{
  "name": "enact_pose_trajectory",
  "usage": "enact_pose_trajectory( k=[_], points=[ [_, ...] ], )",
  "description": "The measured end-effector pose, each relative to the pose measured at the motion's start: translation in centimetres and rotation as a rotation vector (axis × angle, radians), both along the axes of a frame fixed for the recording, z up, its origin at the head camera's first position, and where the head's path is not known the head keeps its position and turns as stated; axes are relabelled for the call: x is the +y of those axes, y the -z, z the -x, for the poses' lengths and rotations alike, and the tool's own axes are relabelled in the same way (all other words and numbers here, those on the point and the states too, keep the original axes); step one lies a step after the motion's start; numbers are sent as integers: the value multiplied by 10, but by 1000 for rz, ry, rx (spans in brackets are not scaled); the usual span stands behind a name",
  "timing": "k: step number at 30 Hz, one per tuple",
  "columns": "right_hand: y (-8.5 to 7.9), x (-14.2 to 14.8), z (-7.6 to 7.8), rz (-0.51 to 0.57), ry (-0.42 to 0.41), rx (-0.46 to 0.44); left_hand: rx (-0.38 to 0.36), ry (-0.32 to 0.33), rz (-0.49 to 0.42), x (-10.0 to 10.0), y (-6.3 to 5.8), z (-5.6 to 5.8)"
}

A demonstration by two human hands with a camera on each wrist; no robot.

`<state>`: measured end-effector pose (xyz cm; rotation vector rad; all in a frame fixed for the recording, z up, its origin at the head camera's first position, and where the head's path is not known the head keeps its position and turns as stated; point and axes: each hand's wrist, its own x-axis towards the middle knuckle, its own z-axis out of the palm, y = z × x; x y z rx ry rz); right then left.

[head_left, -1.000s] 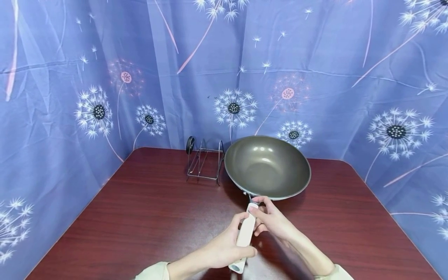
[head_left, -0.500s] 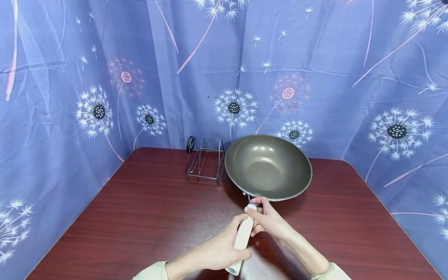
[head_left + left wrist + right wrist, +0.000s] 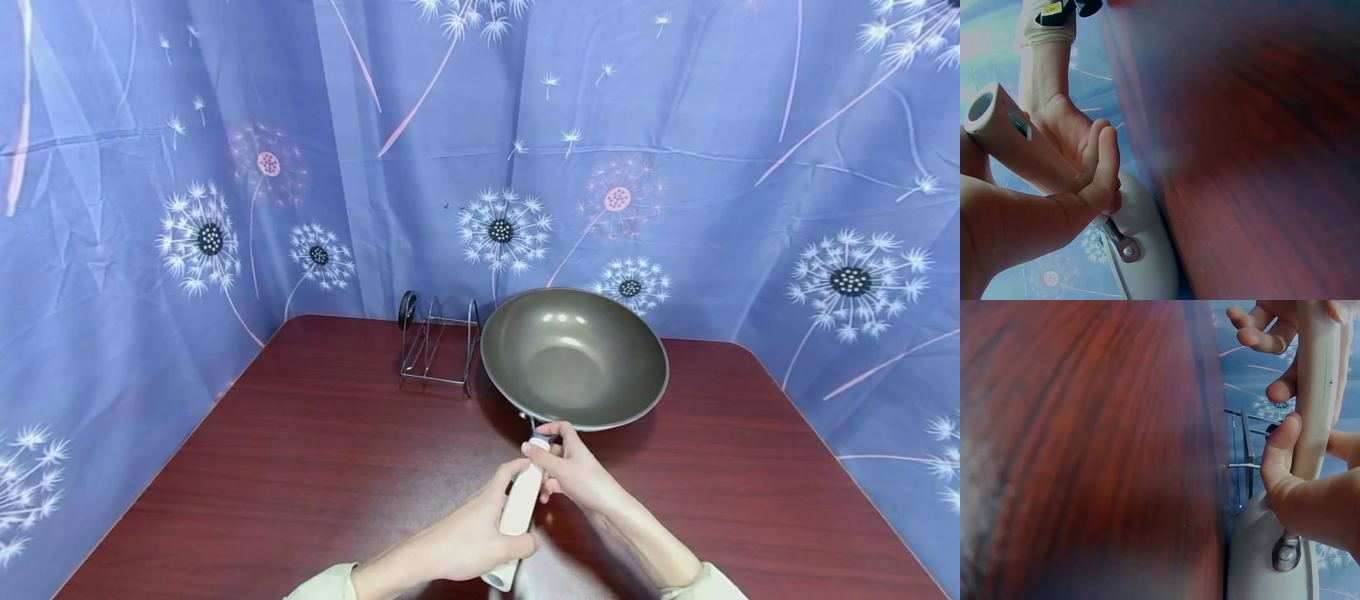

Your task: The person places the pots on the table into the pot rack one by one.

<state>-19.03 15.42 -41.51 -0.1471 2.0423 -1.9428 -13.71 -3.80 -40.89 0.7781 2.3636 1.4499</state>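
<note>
A wok (image 3: pixel 573 358) with a dark grey non-stick inside sits toward the back of the table, its cream handle (image 3: pixel 521 504) pointing at me. My left hand (image 3: pixel 476 529) grips the lower part of the handle, thumb across its near side. Farther up, my right hand (image 3: pixel 573 471) pinches the handle beside the metal bracket that joins it to the wok. In the left wrist view the handle's hollow end (image 3: pixel 982 107) and a screwed bracket (image 3: pixel 1127 250) show. From the right wrist, the wok's pale outside (image 3: pixel 1260 569) appears below my fingers.
Left of the wok stands a wire rack (image 3: pixel 438 350) with a black round knob (image 3: pixel 407 311) at its left post. The dark red wooden table (image 3: pixel 315 467) ends against a blue dandelion-print curtain (image 3: pixel 420 208) behind and at both sides.
The handle's end has shifted slightly left and toward me, both hands moving along with it. The wok's rim has turned a little to the right. In the last half second almost nothing moves.
</note>
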Motion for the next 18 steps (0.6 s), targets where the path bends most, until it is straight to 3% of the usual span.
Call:
enact_pose_trajectory(
  k=[12, 18],
  points=[
    [3, -1, 0, 12, 9, 26, -48, -8, -5, 0, 0, 1],
    [2, -2, 0, 22, 9, 41, -107, 14, -75, -1, -1, 2]
  ],
)
